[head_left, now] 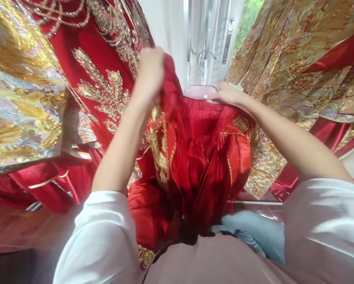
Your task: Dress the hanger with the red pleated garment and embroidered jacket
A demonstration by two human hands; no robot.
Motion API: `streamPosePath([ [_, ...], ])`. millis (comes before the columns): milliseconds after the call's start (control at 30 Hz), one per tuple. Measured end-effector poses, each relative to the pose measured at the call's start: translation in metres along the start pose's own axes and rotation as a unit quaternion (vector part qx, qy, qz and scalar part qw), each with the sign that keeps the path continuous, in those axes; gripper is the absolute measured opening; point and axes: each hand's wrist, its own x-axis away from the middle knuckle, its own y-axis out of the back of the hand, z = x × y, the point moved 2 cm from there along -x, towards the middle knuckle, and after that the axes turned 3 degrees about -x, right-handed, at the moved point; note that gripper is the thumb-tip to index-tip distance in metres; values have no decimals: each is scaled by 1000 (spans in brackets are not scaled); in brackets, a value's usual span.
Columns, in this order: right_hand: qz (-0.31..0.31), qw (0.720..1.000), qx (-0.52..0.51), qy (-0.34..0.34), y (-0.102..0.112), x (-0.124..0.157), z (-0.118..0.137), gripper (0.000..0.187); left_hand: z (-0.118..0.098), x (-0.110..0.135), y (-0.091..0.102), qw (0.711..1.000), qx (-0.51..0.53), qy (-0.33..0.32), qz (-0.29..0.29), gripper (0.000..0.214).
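Observation:
A red garment with gold trim (200, 157) hangs in front of me on a clear hanger (199, 91) with a metal hook. My left hand (151, 71), slightly blurred, is closed on the garment's red cloth at the left shoulder and lifts it above the hanger's left end. My right hand (226, 94) pinches the hanger near its right arm, with the thumb lying on the hanger's pale plate. The garment's right shoulder drapes just below that hand. Its lower part falls in folds towards my lap.
A red gown with gold beading (103, 90) and a gold-sequinned garment (23, 98) hang at the left. Another gold patterned garment (283, 79) with red parts hangs at the right. Behind is a white door frame (215, 35) with a latch. Brown tiled floor (14, 228) shows lower left.

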Motion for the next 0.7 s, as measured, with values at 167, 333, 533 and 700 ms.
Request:
streamPosePath([
  [167,-12,998,23,51,-1,-1,-9,34,35,98,-41,926,-248,26,284,29],
  [333,-87,988,86,99,11,14,-11,32,52,112,-7,885,-393,-57,245,23],
  [533,-271,955,101,68,39,85,-46,38,87,72,40,891,-447,-71,46,41],
  [700,-275,957,74,57,37,128,-83,50,133,54,40,914,-395,-19,89,36],
])
